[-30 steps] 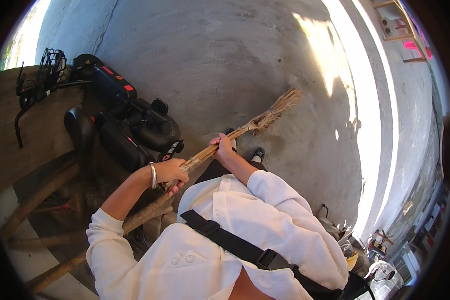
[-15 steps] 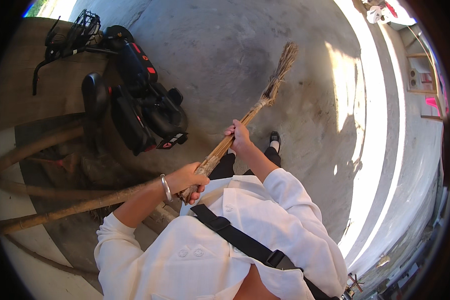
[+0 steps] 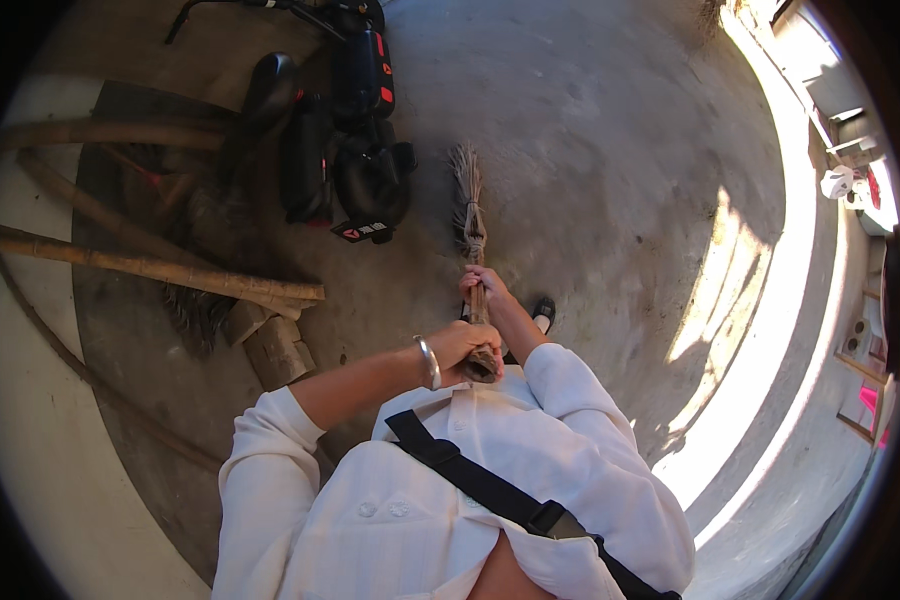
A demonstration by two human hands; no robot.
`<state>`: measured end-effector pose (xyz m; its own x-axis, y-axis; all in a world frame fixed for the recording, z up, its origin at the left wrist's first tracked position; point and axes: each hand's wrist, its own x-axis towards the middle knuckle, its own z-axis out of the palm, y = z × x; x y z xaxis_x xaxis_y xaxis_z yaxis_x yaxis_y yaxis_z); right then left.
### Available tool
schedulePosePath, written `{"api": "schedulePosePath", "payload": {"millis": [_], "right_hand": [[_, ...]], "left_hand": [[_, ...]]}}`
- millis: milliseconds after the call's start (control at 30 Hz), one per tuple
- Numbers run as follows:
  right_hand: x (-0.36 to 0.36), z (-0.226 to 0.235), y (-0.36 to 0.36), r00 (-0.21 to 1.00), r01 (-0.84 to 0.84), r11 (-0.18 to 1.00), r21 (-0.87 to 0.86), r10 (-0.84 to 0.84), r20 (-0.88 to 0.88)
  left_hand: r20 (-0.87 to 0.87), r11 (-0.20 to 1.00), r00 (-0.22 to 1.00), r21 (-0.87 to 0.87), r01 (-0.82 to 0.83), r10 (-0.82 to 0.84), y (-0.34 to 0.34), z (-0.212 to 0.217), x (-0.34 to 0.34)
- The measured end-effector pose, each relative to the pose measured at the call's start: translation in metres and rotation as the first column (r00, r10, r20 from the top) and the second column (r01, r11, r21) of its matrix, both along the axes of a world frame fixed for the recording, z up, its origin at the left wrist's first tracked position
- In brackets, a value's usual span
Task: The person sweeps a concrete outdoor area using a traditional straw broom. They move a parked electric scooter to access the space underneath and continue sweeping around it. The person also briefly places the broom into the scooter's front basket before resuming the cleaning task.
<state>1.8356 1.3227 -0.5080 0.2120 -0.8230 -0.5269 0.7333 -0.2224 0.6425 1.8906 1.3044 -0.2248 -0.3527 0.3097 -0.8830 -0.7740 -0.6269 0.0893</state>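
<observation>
Plainly, both hands are closed around one straw broom (image 3: 472,225), which runs straight out in front of the person's middle. The left hand (image 3: 462,342) grips the handle near its butt end, closest to the body, its fingers wrapped over the stalks; the blunt end pokes out just below that fist, toward the white shirt (image 3: 410,545). A silver bangle (image 3: 428,362) sits on the left wrist. Just beyond it, the right hand (image 3: 489,284) clasps the handle farther along, nearer the bristles, with its forearm coming in from the right. Past the right hand, the bound straw head spreads away from both hands over the grey concrete floor (image 3: 590,170); whether its tips touch the floor, I cannot tell.

Close to the right of the right hand, a dark shoe (image 3: 544,310) shows. Ahead and to the left of the hands stands a black scooter (image 3: 365,165) with red patches. Left of the left hand, a bamboo pole (image 3: 150,265) reaches toward it, its cut end well apart from the fist, with tan blocks (image 3: 276,352) under that end. Below both hands, a black strap (image 3: 480,490) crosses the shirt.
</observation>
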Motion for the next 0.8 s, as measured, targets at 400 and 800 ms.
{"api": "schedulePosePath", "payload": {"millis": [400, 800], "right_hand": [[-0.096, 0.027, 0.148, 0.954, 0.173, 0.921, 0.349, -0.069, -0.291], [-0.106, 0.039, 0.079, 0.928, 0.291, 0.905, 0.310, -0.187, -0.323]], "left_hand": [[-0.214, 0.975, 0.977, 0.211, 0.061, -0.014, 0.053, 0.001, -0.041], [-0.280, 0.969, 0.956, 0.202, 0.144, -0.083, -0.070, 0.006, -0.001]]}}
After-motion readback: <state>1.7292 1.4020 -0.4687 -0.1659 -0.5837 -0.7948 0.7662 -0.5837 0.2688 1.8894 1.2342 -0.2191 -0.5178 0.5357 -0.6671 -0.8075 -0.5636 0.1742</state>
